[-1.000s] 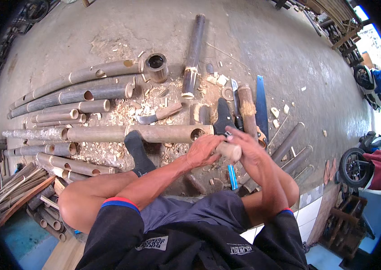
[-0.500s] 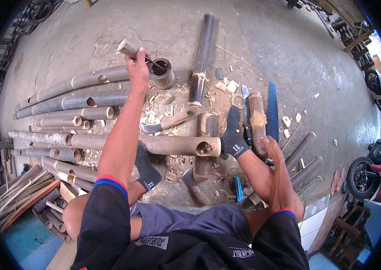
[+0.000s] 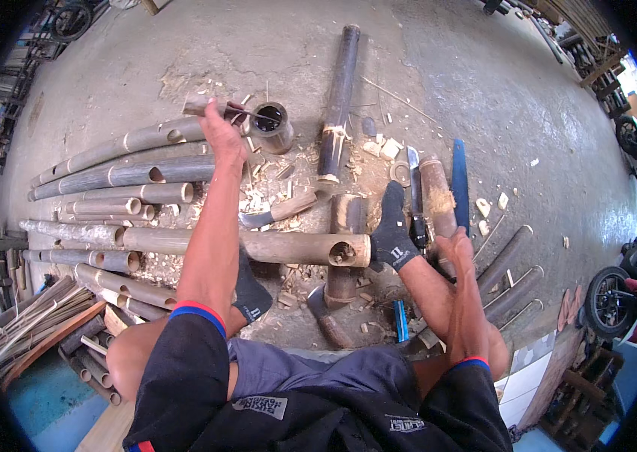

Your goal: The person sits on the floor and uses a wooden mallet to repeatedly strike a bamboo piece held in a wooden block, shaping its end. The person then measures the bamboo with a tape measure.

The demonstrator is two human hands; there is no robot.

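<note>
In my left hand (image 3: 224, 137) is a tool with a thick, short bamboo handle (image 3: 196, 105). Its thin dark shaft points toward the mouth of an upright bamboo pot (image 3: 273, 138) with dark, shiny content; the tip is hard to make out. My right hand (image 3: 454, 250) is closed round the lower part of a bamboo tube (image 3: 434, 178) that has a tuft of pale fibre on its side. Close by lie a long knife (image 3: 415, 181) and a blue blade (image 3: 460, 184), whose lower end is hidden near my right hand.
A holed bamboo pole (image 3: 288, 247) crosses before me over another piece. A curved knife (image 3: 281, 209), a dark bamboo length (image 3: 339, 98) and wood chips (image 3: 390, 149) lie ahead. Several bamboo poles (image 3: 126, 173) lie at left; a motorbike wheel (image 3: 608, 297) stands at right.
My left hand has moved down and slightly left, and the tool's handle has dropped toward level. My right hand has shifted slightly over the bamboo tube. The view has moved a little.
</note>
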